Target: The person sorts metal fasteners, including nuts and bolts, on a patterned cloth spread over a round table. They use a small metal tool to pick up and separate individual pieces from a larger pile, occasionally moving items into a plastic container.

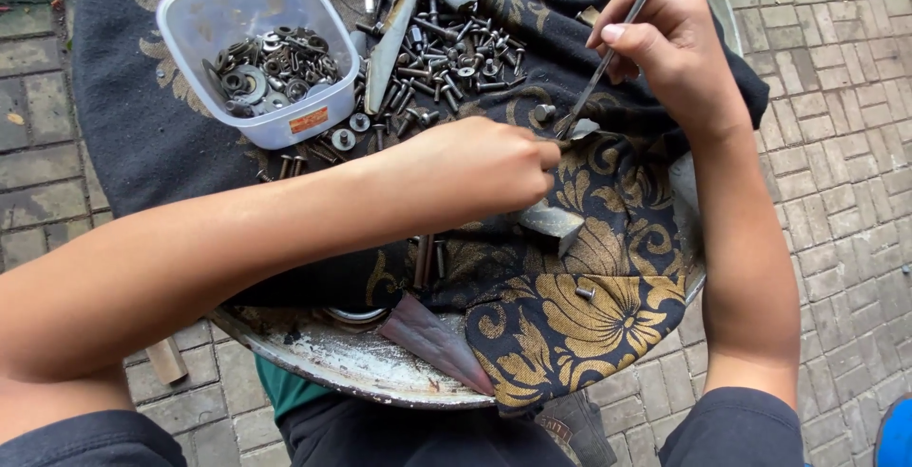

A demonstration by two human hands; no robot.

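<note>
Thin steel rod [608, 54] over brocade cloth [589, 324]

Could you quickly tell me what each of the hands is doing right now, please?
Left hand: closed, fingertips pinching a small metal piece against the patterned cloth.
Right hand: closed around a thin metal rod, its tip at that piece.

Plastic tub [285, 115] holding washers; loose bolts [446, 49] on dark gold-patterned cloth [589, 324]; brick paving [836, 96]

A small orange rectangular label [309, 120] sits on the clear plastic tub [195, 25].
</note>
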